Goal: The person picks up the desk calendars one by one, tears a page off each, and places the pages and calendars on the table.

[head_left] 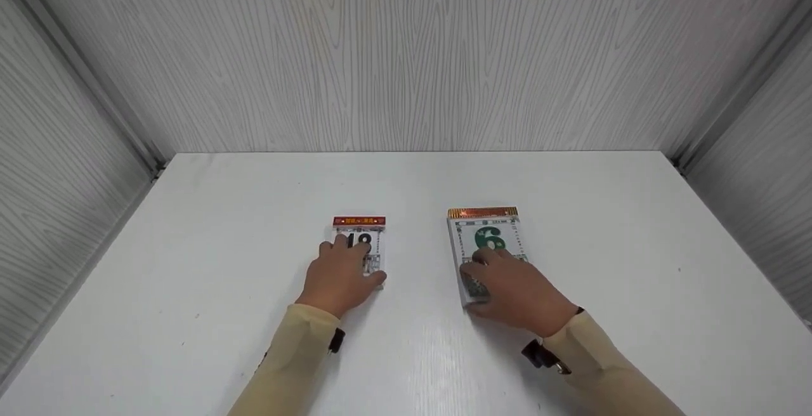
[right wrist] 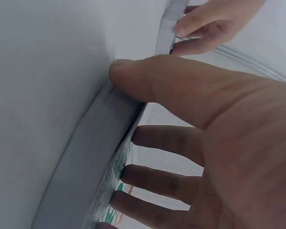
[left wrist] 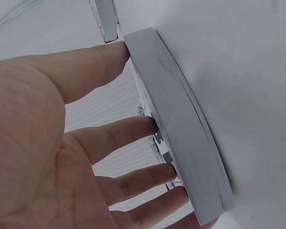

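Two tear-off calendar pads lie face up, side by side. My left hand (head_left: 340,276) rests on the smaller calendar (head_left: 374,264), which has a red top band and a black number partly covered by the fingers. Its thumb touches the pad's near right corner, and the straight fingers reach over the face in the left wrist view. On the larger calendar (head_left: 507,232), with its orange-gold band and green numeral, lies my right hand (head_left: 523,292). The right wrist view shows its thumb (right wrist: 133,78) against the thick page edge, fingertips touching the printed face.
Both pads lie on a white table (head_left: 406,352), with a strip of tabletop between them. A pale wood-grain panel (head_left: 406,54) rises behind the table, and similar panels stand at the left and right.
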The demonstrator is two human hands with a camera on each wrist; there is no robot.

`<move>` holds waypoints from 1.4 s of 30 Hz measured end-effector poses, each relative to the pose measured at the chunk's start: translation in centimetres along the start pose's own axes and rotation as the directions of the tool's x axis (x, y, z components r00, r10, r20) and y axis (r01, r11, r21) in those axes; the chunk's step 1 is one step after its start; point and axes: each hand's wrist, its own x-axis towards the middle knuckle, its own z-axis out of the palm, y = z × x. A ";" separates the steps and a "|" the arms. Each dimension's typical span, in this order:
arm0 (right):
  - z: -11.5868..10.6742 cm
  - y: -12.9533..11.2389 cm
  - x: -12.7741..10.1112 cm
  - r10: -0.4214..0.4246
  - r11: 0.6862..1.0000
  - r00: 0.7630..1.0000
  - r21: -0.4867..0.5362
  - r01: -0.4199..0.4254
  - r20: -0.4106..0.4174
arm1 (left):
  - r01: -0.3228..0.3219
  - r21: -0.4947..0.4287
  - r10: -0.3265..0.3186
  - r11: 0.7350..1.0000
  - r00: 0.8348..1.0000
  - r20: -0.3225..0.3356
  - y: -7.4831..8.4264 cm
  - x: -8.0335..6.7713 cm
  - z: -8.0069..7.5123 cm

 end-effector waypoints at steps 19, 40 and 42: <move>2.2 -1.4 0.9 -0.079 0.992 0.986 -0.108 0.063 -0.147 | 0.008 0.047 -0.008 0.999 1.000 -0.011 -0.1 0.1 0.5; 2.3 -1.6 0.9 -0.090 0.987 0.986 -0.146 0.069 -0.143 | -0.002 0.040 0.003 0.999 1.000 -0.025 0.1 0.2 0.5; 2.2 -1.5 0.9 -0.092 0.987 0.986 -0.144 0.072 -0.141 | -0.001 0.040 0.002 0.999 1.000 -0.027 0.1 0.3 0.5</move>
